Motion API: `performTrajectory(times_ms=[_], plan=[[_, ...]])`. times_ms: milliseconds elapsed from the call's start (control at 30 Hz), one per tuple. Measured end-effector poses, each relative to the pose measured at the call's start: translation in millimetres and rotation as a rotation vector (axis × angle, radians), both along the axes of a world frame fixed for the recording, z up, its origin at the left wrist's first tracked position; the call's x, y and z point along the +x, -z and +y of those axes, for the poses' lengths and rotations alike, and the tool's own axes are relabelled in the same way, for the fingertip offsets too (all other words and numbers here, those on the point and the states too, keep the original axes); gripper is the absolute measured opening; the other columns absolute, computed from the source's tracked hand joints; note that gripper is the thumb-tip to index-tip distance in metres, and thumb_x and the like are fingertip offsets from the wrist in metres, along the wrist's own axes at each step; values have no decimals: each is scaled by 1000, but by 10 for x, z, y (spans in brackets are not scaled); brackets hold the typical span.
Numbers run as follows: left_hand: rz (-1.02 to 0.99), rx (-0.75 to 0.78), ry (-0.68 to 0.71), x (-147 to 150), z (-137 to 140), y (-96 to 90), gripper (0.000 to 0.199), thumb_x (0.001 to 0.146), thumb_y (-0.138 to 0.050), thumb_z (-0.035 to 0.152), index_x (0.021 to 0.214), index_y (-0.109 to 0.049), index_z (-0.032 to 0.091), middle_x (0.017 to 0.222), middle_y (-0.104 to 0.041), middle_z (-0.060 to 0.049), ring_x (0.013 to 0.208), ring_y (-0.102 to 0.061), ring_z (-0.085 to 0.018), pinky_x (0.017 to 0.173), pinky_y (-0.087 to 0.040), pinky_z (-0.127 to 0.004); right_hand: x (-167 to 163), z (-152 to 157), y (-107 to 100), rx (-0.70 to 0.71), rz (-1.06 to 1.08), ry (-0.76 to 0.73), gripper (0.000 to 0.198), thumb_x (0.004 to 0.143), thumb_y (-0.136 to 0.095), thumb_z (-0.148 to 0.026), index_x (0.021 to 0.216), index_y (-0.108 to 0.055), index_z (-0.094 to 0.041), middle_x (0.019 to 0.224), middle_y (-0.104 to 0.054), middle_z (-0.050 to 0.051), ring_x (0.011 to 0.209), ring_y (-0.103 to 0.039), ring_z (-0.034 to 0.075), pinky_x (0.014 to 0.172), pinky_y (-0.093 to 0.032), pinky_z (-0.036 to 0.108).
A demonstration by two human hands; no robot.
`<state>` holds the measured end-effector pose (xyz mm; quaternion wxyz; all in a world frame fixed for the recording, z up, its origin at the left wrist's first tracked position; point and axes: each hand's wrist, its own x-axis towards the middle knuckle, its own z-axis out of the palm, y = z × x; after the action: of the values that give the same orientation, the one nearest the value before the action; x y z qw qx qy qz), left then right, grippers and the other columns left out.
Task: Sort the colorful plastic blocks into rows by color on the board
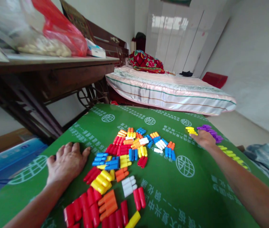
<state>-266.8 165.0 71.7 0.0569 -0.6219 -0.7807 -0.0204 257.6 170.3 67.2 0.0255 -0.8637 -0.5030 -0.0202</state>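
Taking twelve o'clock as the far edge of the green tabletop [163, 185], the right hand [204, 139] was stretched out to two o'clock, its thumb end meeting a small yellow piece [191, 129]; the far fingers were hidden, so whether they had closed on that piece or merely touched it could not be told. A purple row [212, 133] lay right beside that hand, and a yellow-green row [233, 155] ran from there toward three o'clock, with the forearm passing close along its near side. The left hand [66, 161] rested palm down at about ten o'clock, fingers loosely bent, gripping nothing. Between the hands, from twelve o'clock round to seven, spread a jumble of coloured pieces [125, 148], with larger-looking red pieces [82, 205] at the near end, some leaning on one another. Good handling here seemed to call for a light thumb-and-finger pinch on the piece's sides, since pressing from above could have skidded it over the smooth-looking surface. The wrist was best kept high, because a dropped wrist or forearm might have brushed the rows out of line. Letting go squarely, with the fingers opened only a little, would have suited such close neighbours, while the left palm appeared well placed for steady support.
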Motion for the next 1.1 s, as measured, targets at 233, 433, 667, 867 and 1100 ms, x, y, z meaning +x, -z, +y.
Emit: performTrajectory(times_ms=[233, 433, 667, 867, 1100], plan=[[-1, 10, 1, 33, -12, -9, 68, 86, -10, 58, 121, -49, 15, 140, -43, -18, 131, -34, -35, 99, -32, -56, -1178, -321, -262, 51, 306, -539, 32, 86, -51, -45, 104, -69, -26, 74, -69, 0, 67, -62, 16, 57, -39, 24], [14, 24, 18, 24, -34, 7, 67, 87, -10, 58, 119, -51, 15, 138, -46, -18, 132, -34, -35, 98, -33, -54, -1978, -382, -452, -7, 333, -870, 28, 87, -51, -36, 108, -68, -28, 73, -69, -2, 65, -60, 14, 58, -35, 23], [-1, 53, 28, 11, -56, 26, 64, 88, -13, 56, 117, -52, 14, 136, -47, -19, 131, -35, -36, 97, -33, -56, -2347, 29, -540, -178, 71, -865, 31, 91, -41, -30, 106, -68, -25, 100, -72, 7, 95, -66, 21, 75, -45, 28], [-16, 55, 40, 20, -71, 16, 65, 88, -14, 56, 120, -51, 12, 138, -45, -20, 132, -33, -36, 99, -31, -57, -2505, 228, -550, -301, 64, -841, 27, 84, -50, -22, 100, -70, -18, 107, -71, 14, 98, -66, 26, 74, -50, 31], [-24, 50, 38, 26, -62, 7, 65, 88, -15, 57, 118, -53, 13, 136, -46, -21, 131, -34, -37, 98, -32, -56, -2532, 346, -622, -389, 102, -820, 26, 77, -60, -24, 100, -71, -19, 100, -72, 11, 94, -68, 26, 71, -52, 30]])
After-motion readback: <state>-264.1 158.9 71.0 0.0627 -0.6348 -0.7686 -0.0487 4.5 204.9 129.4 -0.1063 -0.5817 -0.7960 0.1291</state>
